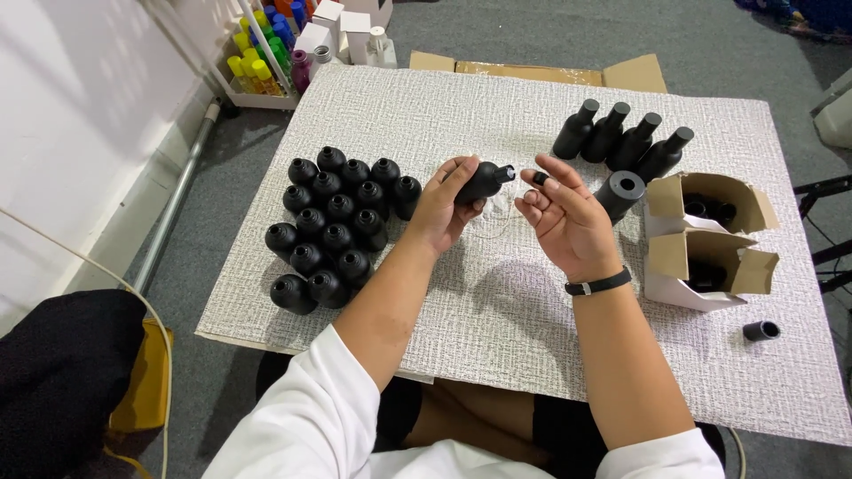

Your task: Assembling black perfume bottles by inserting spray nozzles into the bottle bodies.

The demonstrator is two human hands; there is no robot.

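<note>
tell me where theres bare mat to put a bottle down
Bare mat lies under the forearms, between the bottle cluster and the open boxes, and along the far edge before the cardboard. It is crowded at the cluster, the four capped bottles and the boxes.

The left hand covers most of the black bottle in its grip — only neck and shoulder show. The open white boxes shadow their dark contents, and the coloured bottles are cut off at the top edge.
</note>
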